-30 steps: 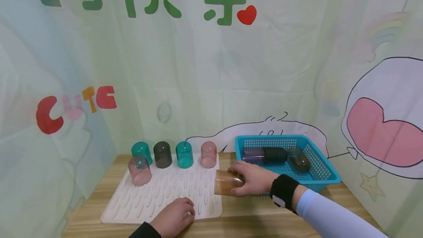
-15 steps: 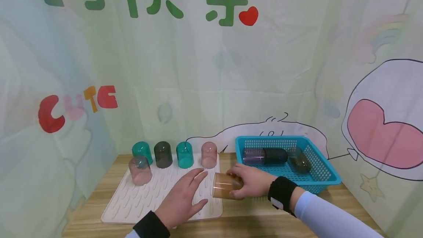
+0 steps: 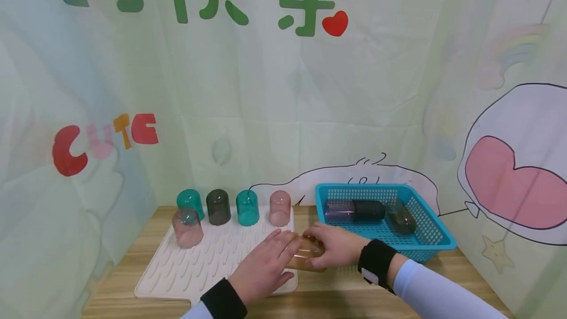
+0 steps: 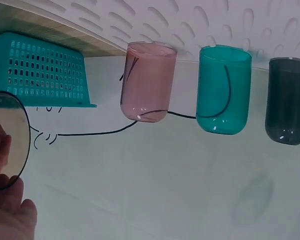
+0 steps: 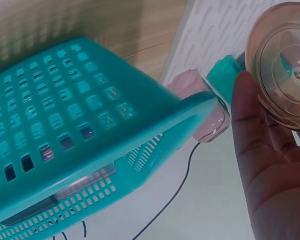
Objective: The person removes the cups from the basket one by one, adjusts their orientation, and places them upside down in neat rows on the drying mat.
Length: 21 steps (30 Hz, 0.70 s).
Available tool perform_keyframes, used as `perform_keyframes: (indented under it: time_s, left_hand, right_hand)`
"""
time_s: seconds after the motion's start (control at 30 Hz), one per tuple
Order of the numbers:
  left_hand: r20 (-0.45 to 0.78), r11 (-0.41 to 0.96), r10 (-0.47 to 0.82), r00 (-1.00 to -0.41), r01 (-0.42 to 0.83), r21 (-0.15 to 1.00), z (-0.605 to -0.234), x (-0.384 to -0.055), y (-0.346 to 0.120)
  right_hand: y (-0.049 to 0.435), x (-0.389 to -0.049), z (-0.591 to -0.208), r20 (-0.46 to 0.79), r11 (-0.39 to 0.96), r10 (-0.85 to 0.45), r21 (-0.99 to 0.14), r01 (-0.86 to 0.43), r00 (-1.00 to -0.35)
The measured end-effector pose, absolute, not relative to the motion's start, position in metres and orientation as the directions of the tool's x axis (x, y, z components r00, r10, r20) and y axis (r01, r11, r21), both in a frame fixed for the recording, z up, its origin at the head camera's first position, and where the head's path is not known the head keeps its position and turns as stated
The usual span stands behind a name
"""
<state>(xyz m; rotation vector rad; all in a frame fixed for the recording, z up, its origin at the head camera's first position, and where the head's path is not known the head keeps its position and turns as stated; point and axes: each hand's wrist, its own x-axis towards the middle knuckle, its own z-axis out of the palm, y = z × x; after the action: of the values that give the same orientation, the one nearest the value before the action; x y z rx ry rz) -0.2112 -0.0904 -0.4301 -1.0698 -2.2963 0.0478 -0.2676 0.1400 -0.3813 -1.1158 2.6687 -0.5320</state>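
Note:
My right hand [image 3: 338,245] grips a clear amber cup [image 3: 305,261] by its base end, thumb below and fingers above. The cup lies sideways over the right edge of the white ribbed mat [image 3: 164,279], its mouth facing left. Reaching in from the left, my left hand [image 3: 266,266] has long, extended fingers overlapping the mouth end, with the thumb spread beneath. In the left wrist view its fingertips [image 4: 10,187] are right at the cup's rim. The right wrist view looks at the cup's round base [image 5: 290,70], with my right fingers beside it.
Upside down on the mat stand teal cups [image 3: 247,208], a dark grey cup [image 3: 218,208] and pink cups [image 3: 280,208], mostly along the back. A blue mesh basket [image 3: 429,247], right, holds a purple cup [image 3: 340,211], a black cup [image 3: 369,209] and a smoky cup [image 3: 402,218].
My left hand has risen from the mat's front edge, spread its fingers and moved right to the cup's mouth. My right hand, holding the cup, has shifted slightly toward me.

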Motion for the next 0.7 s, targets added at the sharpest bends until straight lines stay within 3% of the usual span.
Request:
perform_keyframes:
  time_s: [0.13, 0.27, 0.7]
  left_hand:
    - [0.527, 0.663, 0.716, -0.458, 0.682, -0.308, -0.433, -0.213, -0.089]
    - [0.519, 0.667, 0.716, -0.467, 0.677, -0.311, -0.435, -0.213, -0.088]
    - [0.495, 0.741, 0.602, -0.627, 0.669, -0.055, -0.443, -0.210, -0.101]
  right_hand:
    - [0.139, -0.266, -0.381, -0.034, 0.640, -0.728, -0.390, -0.662, -0.685]
    - [0.139, -0.266, -0.382, -0.031, 0.635, -0.733, -0.391, -0.666, -0.680]
    - [0.149, -0.270, -0.384, -0.014, 0.615, -0.714, -0.489, -0.619, -0.700]
